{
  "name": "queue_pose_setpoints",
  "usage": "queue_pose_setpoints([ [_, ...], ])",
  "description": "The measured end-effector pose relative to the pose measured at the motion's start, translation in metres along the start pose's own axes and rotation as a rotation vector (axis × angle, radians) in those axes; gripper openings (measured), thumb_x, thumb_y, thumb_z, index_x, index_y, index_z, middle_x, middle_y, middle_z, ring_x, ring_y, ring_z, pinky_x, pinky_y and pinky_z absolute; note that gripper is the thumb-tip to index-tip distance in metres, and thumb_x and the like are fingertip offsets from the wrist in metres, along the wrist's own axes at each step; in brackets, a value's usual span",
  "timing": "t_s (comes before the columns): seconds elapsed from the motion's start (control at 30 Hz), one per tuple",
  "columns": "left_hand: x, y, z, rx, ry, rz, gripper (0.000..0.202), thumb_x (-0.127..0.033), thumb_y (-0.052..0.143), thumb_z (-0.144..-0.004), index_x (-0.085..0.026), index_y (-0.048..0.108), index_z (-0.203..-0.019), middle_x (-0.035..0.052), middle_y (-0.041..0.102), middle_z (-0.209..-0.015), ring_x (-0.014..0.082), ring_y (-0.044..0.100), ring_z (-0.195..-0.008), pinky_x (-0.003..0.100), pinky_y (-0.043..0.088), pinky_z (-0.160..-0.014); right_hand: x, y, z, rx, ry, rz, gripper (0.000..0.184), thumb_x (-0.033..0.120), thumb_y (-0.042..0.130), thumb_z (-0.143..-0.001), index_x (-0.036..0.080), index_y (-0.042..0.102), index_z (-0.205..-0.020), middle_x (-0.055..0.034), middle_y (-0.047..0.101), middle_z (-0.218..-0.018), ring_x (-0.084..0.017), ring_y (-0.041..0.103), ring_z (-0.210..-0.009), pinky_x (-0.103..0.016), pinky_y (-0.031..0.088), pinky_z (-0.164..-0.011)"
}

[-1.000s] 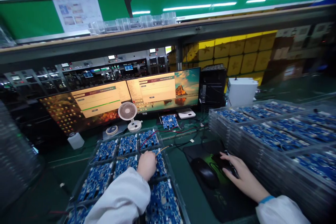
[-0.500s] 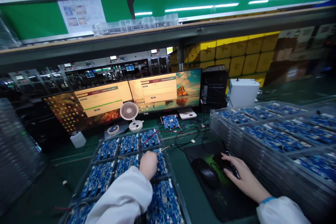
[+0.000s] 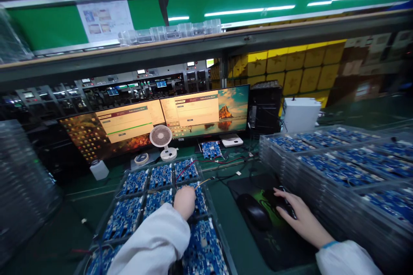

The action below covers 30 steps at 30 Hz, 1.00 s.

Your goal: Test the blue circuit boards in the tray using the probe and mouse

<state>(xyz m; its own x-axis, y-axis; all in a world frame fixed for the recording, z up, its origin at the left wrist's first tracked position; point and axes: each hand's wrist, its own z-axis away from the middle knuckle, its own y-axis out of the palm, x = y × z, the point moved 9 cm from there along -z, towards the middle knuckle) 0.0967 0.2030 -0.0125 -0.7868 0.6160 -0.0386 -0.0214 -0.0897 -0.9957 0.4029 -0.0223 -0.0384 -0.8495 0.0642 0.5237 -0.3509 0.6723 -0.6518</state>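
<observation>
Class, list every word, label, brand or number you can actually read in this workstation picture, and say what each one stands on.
None can be read.
Left monitor: window title and text lines, too blurred.
Right monitor: window title bar, too blurred.
Posted sheet on the green board: pictures and print, too small.
Mouse mat: green mark, not legible.
Circuit boards under the left hand: markings too small.
Mouse under the right hand: no label visible.
</observation>
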Motion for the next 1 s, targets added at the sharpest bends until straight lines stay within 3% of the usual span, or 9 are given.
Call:
queue_pose_setpoints([
  [1.0,0.0046,0.0038,0.0014,0.016,-0.021,0.079,0.027,-0.011,0.041,-0.09,-0.012,0.065,-0.103,0.0128,0.069,-0.108,0.0232,0.066,-0.102,0.033,0.049,-0.091,-0.0027,0.0,0.0004,0.018,0.023,0.021,0.038,0.05,0.053,-0.078,0.025,0.063,-0.105,-0.0118,0.069,-0.113,-0.031,0.064,-0.106,-0.049,0.052,-0.095],
])
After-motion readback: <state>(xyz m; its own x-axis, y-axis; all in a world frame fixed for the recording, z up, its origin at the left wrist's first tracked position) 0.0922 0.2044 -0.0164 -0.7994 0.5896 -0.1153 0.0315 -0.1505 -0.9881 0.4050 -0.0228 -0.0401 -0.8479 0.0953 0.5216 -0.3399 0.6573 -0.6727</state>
